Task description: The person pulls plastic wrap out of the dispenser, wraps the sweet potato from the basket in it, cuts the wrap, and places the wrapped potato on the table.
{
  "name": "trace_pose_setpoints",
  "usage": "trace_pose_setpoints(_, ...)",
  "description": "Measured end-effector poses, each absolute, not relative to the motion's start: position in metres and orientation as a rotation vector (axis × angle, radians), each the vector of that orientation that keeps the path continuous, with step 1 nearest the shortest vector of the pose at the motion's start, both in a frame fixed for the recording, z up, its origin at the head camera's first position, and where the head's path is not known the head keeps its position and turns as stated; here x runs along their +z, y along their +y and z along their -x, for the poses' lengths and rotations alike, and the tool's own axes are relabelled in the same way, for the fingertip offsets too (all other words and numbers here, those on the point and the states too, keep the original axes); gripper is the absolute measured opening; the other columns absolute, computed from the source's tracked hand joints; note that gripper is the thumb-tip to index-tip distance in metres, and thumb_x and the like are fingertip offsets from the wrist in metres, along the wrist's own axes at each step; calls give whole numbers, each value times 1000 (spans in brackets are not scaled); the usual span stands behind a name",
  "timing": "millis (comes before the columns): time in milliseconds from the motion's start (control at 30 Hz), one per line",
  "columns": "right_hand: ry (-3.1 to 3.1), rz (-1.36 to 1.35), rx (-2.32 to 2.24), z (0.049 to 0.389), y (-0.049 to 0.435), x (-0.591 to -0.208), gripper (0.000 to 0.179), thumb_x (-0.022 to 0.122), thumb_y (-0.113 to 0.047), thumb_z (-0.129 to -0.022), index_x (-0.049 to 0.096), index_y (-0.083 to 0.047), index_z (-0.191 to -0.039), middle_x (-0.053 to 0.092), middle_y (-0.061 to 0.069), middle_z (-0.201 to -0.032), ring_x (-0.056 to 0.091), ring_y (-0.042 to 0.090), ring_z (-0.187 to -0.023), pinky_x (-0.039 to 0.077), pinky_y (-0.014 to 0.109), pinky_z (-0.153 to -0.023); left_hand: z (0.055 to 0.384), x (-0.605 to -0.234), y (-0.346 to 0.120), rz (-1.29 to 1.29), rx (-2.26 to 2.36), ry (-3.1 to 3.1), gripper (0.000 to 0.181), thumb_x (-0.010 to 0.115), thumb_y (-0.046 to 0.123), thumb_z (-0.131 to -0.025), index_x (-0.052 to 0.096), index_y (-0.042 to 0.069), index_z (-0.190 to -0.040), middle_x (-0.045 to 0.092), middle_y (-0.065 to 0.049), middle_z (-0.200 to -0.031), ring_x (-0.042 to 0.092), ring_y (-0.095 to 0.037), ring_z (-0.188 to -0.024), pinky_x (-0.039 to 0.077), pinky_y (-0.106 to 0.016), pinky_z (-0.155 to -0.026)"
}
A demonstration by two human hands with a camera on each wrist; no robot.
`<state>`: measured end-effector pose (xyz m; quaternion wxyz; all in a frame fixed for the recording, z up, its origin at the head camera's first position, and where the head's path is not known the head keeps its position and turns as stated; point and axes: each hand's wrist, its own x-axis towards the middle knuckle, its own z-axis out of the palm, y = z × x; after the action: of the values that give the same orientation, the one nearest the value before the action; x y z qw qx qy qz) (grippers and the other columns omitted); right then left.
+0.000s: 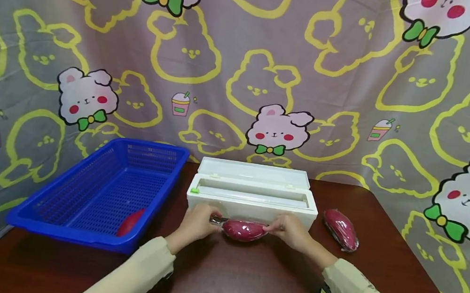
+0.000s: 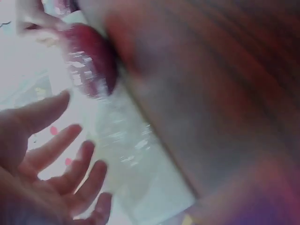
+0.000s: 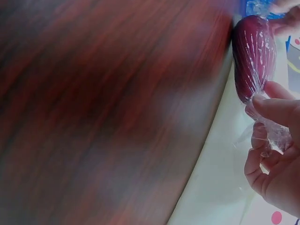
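2 hands (image 1: 199,222), 3 red objects (image 1: 244,231), 1 blue basket (image 1: 28,222), 1 white box (image 1: 250,210), 1 table (image 1: 243,279).

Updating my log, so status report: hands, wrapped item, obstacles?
Right hand pinching clear film at one end of wrapped red item. Left hand spread near other end. White box close behind; nothing blocking evident.

Both sleeved forearms (image 1: 138,267) reach forward, angled inward. Left hand (image 1: 199,222): fingers spread, slightly bent, thumb apart. Right hand (image 1: 293,232): thumb and fingers pinching.
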<state>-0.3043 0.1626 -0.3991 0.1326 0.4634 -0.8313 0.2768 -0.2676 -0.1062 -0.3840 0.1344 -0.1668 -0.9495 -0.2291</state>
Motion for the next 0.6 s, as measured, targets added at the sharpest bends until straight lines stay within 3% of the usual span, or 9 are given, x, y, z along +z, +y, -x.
trace_pose_setpoints(100, -2424, -1333, 805, 304, 161, -399, 11, 71, 5, -69, 72, 0, -79, 64, 4, -70, 55, 10, -64, 44, 21, -55, 263, -373, -108, 329, -686, -2630, 25, 75, 29, -69, 70, 11, -86, 62, -5, -87, 54, -24, -87, 37, -44, -67)
trace_pose_setpoints(433, -2569, -1252, 776, 298, 164, -388, 17, 73, -6, -72, 71, -1, -88, 65, 1, -77, 56, 11, -70, 47, 24, -61, 299, -374, -122, -125, -1187, -2319, 23, 72, 24, -73, 68, 4, -83, 53, -15, -116, 37, -34, -113, 27, -62, -80)
trace_pose_setpoints(600, -2657, -1126, 646, 289, 164, -377, 17, 71, -12, -75, 72, -4, -90, 67, 1, -80, 59, 13, -74, 48, 28, -63, 306, -385, -125, -125, -1225, -2263, 26, 74, 17, -71, 66, -5, -82, 50, -25, -118, 41, -40, -112, 31, -54, -89)
